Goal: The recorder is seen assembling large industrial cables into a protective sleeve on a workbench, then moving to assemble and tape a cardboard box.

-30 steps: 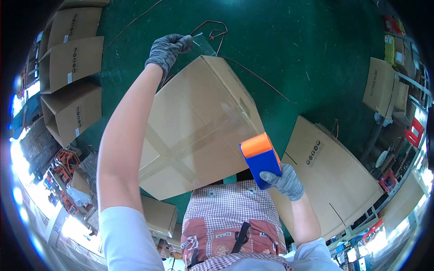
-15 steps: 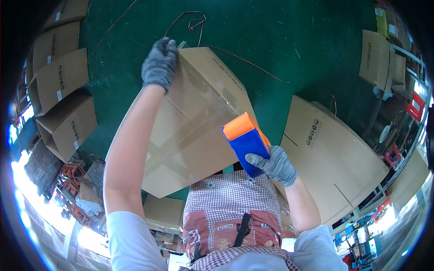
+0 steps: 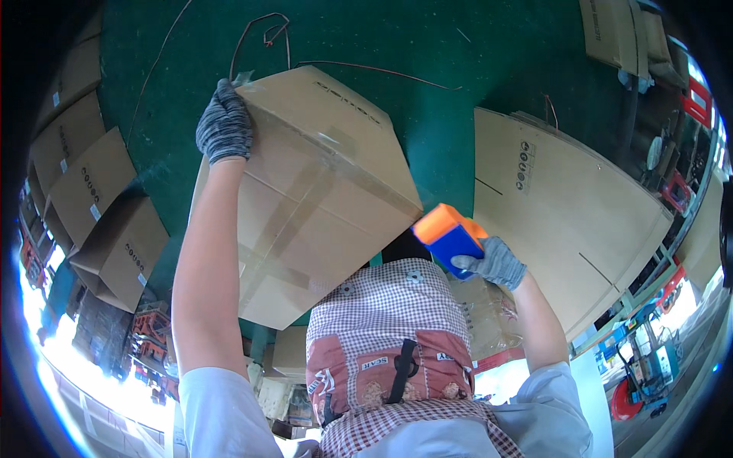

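Observation:
A large brown cardboard box (image 3: 305,221) stands tilted in front of me, with strips of clear tape (image 3: 336,162) along one edge and across its near face. My left hand (image 3: 225,126), in a grey knitted glove, grips the box's far left corner; its fingertips are partly hidden. A loose end of clear tape sticks up beside it. In my gloved right hand (image 3: 500,263) is a blue and orange tape dispenser (image 3: 452,238), held just right of the box's right corner. Whether tape still runs from the dispenser to the box, I cannot tell.
Flat cardboard sheets (image 3: 557,206) lie stacked at the right. Open cartons (image 3: 118,252) line the left side. A thin reddish cord (image 3: 366,67) trails over the green floor beyond the box. A loaded rack (image 3: 691,229) stands at the far right.
My right hand has drawn the tape dispenser rightward, off the box's face and past its corner. The box has turned slightly, with my left hand still on its far corner. The view has shifted.

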Demonstrator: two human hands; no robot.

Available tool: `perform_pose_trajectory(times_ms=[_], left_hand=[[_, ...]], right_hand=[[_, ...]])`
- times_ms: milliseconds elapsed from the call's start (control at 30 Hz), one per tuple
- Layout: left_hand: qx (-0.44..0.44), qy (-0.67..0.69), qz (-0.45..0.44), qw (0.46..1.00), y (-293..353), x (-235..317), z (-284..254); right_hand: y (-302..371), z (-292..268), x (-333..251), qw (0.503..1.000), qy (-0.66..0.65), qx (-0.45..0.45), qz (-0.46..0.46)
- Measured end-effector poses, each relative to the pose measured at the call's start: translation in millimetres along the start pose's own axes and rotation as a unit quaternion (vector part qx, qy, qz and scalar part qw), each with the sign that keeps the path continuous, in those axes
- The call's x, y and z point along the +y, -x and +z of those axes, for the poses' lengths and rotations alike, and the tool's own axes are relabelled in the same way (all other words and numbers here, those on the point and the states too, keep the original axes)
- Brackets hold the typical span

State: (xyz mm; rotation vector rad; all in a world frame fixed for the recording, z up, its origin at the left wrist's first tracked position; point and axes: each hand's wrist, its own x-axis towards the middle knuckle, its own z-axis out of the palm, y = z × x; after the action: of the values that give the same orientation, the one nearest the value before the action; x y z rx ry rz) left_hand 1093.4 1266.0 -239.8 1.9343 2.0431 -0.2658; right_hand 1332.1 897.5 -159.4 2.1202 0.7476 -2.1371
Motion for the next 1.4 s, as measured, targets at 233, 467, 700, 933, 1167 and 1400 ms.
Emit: perform_pose_trajectory(times_ms=[233,467,700,933,1167,1400], left_hand=[[0.343,0.055,0.196,0.917,14,2,21],[-0.105,0.054,0.576,0.809,235,32,73],[-0.161,-0.073,0.440,0.881,235,86,82],[-0.142,0.012,0.517,0.844,213,70,82],[-0.321,-0.282,0.608,0.669,124,67,19],[0.158,-0.062,0.198,0.965,-11,-5,-20]], right_hand=[[-27,28,25,0.996,-0.059,0.060,0.042],[-34,46,-13,0.986,0.043,0.087,0.133],[-31,73,3,0.966,0.012,0.186,0.181],[20,58,50,0.959,0.014,0.238,0.155],[20,69,67,0.970,0.043,0.176,0.164],[-1,77,68,0.966,0.084,0.164,0.181]])
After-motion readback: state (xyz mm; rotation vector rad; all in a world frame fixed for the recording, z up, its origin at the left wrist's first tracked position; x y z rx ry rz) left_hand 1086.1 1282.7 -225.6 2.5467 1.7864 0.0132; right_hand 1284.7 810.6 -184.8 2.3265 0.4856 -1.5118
